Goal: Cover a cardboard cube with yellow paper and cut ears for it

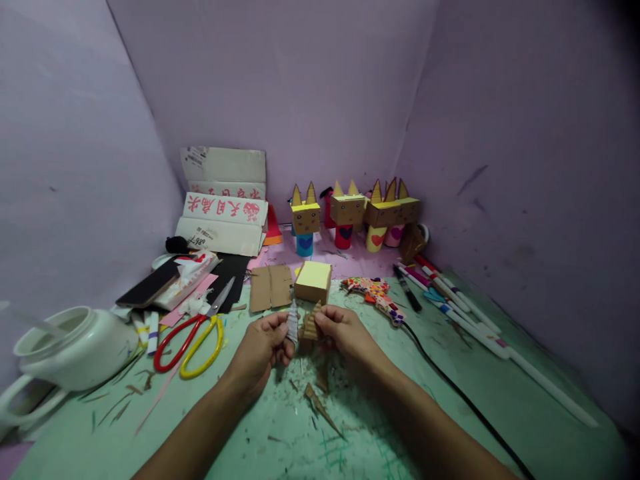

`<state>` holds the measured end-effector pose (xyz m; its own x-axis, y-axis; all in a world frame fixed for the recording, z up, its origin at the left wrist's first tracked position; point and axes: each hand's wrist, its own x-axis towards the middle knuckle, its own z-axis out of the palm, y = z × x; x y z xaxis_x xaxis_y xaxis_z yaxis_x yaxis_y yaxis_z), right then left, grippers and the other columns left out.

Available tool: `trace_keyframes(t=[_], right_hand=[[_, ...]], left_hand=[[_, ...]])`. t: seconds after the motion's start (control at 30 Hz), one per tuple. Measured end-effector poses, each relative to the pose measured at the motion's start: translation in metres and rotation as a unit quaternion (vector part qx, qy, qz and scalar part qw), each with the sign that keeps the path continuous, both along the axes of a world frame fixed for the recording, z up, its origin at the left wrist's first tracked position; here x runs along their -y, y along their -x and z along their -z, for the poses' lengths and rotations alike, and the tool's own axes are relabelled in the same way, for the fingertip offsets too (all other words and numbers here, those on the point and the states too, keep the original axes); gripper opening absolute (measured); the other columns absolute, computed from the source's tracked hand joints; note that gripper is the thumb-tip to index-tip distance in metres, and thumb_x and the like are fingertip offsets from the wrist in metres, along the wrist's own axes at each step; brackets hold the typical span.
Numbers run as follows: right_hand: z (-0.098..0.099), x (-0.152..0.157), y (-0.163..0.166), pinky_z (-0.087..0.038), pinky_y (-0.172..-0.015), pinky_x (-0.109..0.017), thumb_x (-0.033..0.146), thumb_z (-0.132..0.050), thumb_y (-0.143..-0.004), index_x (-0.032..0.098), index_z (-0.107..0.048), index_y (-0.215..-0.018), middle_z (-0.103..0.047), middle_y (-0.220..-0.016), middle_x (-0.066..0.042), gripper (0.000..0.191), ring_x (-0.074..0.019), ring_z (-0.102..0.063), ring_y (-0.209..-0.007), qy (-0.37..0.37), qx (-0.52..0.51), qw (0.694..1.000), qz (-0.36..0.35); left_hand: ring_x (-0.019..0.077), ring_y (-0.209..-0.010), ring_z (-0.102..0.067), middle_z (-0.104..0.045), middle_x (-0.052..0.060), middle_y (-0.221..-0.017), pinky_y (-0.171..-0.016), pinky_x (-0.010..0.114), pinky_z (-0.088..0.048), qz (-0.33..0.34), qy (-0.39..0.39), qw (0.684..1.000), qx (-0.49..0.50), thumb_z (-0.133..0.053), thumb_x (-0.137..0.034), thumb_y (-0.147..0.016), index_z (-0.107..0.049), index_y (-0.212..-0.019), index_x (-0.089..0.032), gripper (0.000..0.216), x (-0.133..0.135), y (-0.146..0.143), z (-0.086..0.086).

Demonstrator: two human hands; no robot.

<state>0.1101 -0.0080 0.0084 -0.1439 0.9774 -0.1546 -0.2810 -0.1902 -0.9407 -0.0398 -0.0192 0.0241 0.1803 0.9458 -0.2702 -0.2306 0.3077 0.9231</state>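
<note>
My left hand point(273, 343) pinches a small pointed piece of grey-white ridged cardboard point(293, 325) between thumb and fingers, tip upward. Close beside it, my right hand point(343, 328) is closed on a brown corrugated cardboard piece point(310, 328), its ridges facing me. Both hands are over the green tabletop, among torn scraps. Just beyond them sits a small cardboard box point(313, 281) with a pale yellow top. Left of the box lies a flat brown cardboard sheet point(271, 288) with a crease down its middle.
Scissors point(203, 337) with red and yellow handles lie left, near a white pitcher point(75, 350). A patterned glue gun point(375, 297) trails a black cord at right, by several markers point(463, 300). Several box-headed cardboard figures point(306, 223) and folded white cardboard point(223, 207) stand behind.
</note>
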Motion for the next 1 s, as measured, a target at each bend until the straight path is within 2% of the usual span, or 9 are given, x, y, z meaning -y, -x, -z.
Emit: trace_keyframes(t=[0.1, 0.23, 0.37, 0.47, 0.57, 0.73, 0.8, 0.9, 1.0], right_hand=[[-0.0048, 0.0046, 0.0022, -0.043, -0.041, -0.021, 0.039, -0.078, -0.053, 0.014, -0.060, -0.062, -0.057, -0.052, 0.002, 0.032, -0.0097, -0.051, -0.045, -0.013, -0.026, 0.998, -0.051], [-0.0067, 0.0075, 0.0036, -0.048, -0.047, -0.022, 0.031, -0.081, -0.051, 0.013, -0.064, -0.070, -0.064, -0.061, 0.000, 0.032, -0.0110, -0.058, -0.052, -0.026, -0.061, 0.995, -0.078], [-0.0046, 0.0059, 0.0043, -0.049, -0.046, -0.022, 0.024, -0.081, -0.050, 0.013, -0.064, -0.069, -0.066, -0.060, 0.000, 0.028, -0.0115, -0.059, -0.051, -0.014, -0.046, 0.997, -0.061], [-0.0038, 0.0045, 0.0050, -0.048, -0.044, -0.021, 0.021, -0.080, -0.049, 0.013, -0.062, -0.066, -0.065, -0.057, 0.001, 0.025, -0.0111, -0.059, -0.049, -0.010, -0.038, 0.999, -0.028], [-0.0031, 0.0041, 0.0058, -0.047, -0.045, -0.021, 0.019, -0.077, -0.049, 0.013, -0.062, -0.066, -0.065, -0.057, 0.001, 0.024, -0.0106, -0.058, -0.048, -0.015, -0.024, 0.999, -0.017], [-0.0035, 0.0030, 0.0034, -0.043, -0.043, -0.019, 0.013, -0.074, -0.049, 0.014, -0.060, -0.063, -0.062, -0.053, 0.002, 0.020, -0.0091, -0.053, -0.046, -0.051, 0.013, 0.999, -0.002], [-0.0056, 0.0019, 0.0003, -0.042, -0.041, -0.019, 0.018, -0.074, -0.052, 0.014, -0.061, -0.064, -0.059, -0.053, 0.003, 0.018, -0.0083, -0.051, -0.044, -0.053, 0.002, 0.998, 0.017], [-0.0085, 0.0000, -0.0033, -0.045, -0.042, -0.021, 0.029, -0.075, -0.055, 0.015, -0.062, -0.072, -0.057, -0.054, 0.005, 0.026, -0.0083, -0.051, -0.043, -0.006, -0.030, 0.999, 0.045], [-0.0077, -0.0006, -0.0017, -0.047, -0.043, -0.023, 0.037, -0.077, -0.054, 0.015, -0.060, -0.075, -0.057, -0.055, 0.004, 0.035, -0.0100, -0.054, -0.044, 0.030, -0.041, 0.998, 0.035]], left_hand=[[0.0083, -0.033, -0.046, -0.056, -0.004, -0.042, -0.033, 0.015, -0.036, 0.017, -0.007, 1.000, -0.007, -0.068, -0.030, -0.062, -0.052, -0.092, -0.014, 0.037, 0.0012, -0.0015, 0.0011], [0.0077, -0.029, -0.043, -0.057, -0.002, -0.041, -0.027, 0.013, -0.028, 0.030, -0.021, 0.999, -0.038, -0.068, -0.031, -0.061, -0.050, -0.080, -0.016, 0.030, 0.0017, -0.0023, 0.0038], [0.0055, -0.028, -0.041, -0.056, 0.000, -0.041, -0.026, 0.013, -0.027, 0.047, -0.031, 0.997, -0.046, -0.066, -0.036, -0.063, -0.053, -0.066, -0.013, 0.026, 0.0020, -0.0020, 0.0032], [0.0069, -0.034, -0.046, -0.057, 0.001, -0.044, -0.031, 0.015, -0.034, 0.069, -0.042, 0.996, -0.032, -0.066, -0.043, -0.064, -0.057, -0.066, -0.012, 0.032, 0.0027, -0.0025, 0.0013], [0.0063, -0.036, -0.047, -0.057, 0.000, -0.046, -0.035, 0.015, -0.036, 0.081, -0.059, 0.994, -0.043, -0.071, -0.037, -0.058, -0.059, -0.068, -0.011, 0.030, 0.0024, -0.0036, 0.0016], [0.0026, -0.026, -0.031, -0.047, -0.006, -0.032, -0.029, 0.012, -0.020, 0.010, -0.046, 0.996, -0.075, -0.064, -0.034, -0.063, -0.056, -0.068, -0.013, 0.023, 0.0001, -0.0031, 0.0042], [0.0020, -0.026, -0.030, -0.050, -0.006, -0.036, -0.028, 0.012, -0.018, -0.030, -0.043, 0.996, -0.072, -0.061, -0.035, -0.064, -0.053, -0.068, -0.015, 0.023, -0.0011, -0.0018, 0.0040], [0.0019, -0.027, -0.034, -0.062, -0.002, -0.053, -0.026, 0.012, -0.019, -0.052, -0.021, 0.996, -0.071, -0.060, -0.038, -0.064, -0.050, -0.070, -0.016, 0.024, -0.0029, 0.0002, 0.0038], [0.0022, -0.026, -0.033, -0.060, -0.003, -0.051, -0.025, 0.012, -0.017, -0.054, 0.003, 0.995, -0.086, -0.058, -0.039, -0.066, -0.048, -0.070, -0.017, 0.025, -0.0047, 0.0010, 0.0054]])
